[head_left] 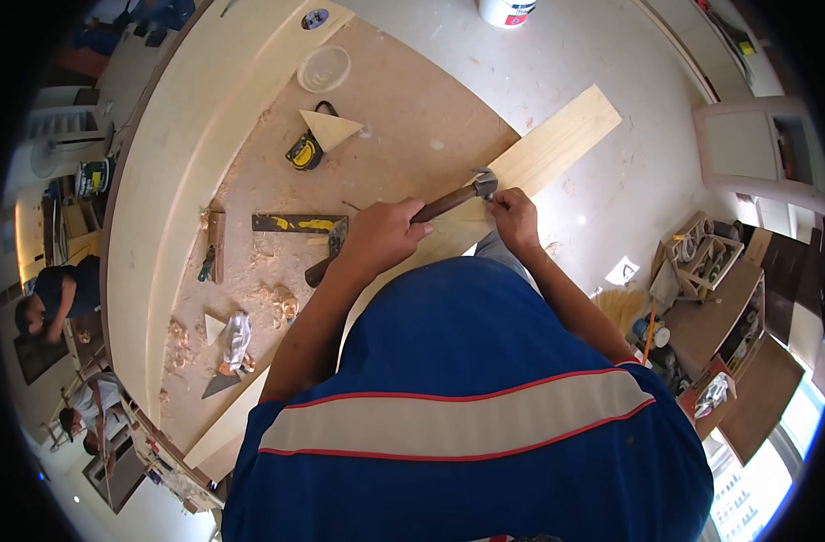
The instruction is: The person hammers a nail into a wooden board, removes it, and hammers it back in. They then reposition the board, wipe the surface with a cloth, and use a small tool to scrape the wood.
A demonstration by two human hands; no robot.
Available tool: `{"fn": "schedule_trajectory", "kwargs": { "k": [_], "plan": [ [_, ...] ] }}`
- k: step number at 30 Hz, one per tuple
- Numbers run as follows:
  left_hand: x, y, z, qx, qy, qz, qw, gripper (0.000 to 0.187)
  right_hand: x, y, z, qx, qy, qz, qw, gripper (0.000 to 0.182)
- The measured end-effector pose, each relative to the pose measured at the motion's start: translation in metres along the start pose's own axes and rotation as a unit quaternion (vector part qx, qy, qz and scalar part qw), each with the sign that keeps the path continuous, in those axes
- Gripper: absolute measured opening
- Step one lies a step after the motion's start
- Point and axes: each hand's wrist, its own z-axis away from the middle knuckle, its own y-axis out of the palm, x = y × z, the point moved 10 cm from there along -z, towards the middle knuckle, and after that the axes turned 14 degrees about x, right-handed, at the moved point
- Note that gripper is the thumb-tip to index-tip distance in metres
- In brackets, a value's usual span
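Nearest the camera: a blue shirt with a red-edged beige band (484, 343). Left forearm (313, 334) slants up and inward; right forearm (570, 289) angles in from the other side, so both hands meet ahead of the torso. Left hand (385, 237): fingers wrapped round the handle of a brown-handled, grey-headed claw hammer (448, 201), back of hand up. Right hand (517, 221): thumb and fingertips drawn together just beside the hammer head; anything pinched there is too small to tell. Hammer sits slantwise over a long, pale wooden board (566, 135), which runs past the tabletop (412, 108) edge. Step in hand, judged: positioning the hammer head at the right fingertips; no strike visible. Any stroke from this pose calls for an aligned head and clear fingertips. Beyond the left hand: black L-shaped square with yellow marks (286, 222). Farther: yellow-and-black tape measure (303, 152) against a pale triangular wood piece (334, 132). Farthest ahead: white bucket (507, 11).
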Motion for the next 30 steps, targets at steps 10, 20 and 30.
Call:
{"fn": "schedule_trajectory", "kwargs": {
  "k": [10,20,30],
  "plan": [
    [0.002,0.005,-0.014,0.01,0.006,0.009,1.0,0.027,-0.009,0.002,0.003,-0.022,0.011,-0.023,0.999,0.008],
    [-0.008,-0.004,-0.014,-0.03,0.017,0.029,0.999,0.037,-0.008,0.001,0.002,-0.023,0.002,-0.024,0.999,0.007],
    [-0.004,0.004,-0.02,-0.002,0.006,0.021,1.0,0.045,-0.01,0.002,0.004,-0.02,-0.003,-0.031,0.999,0.006]
  ]
}}
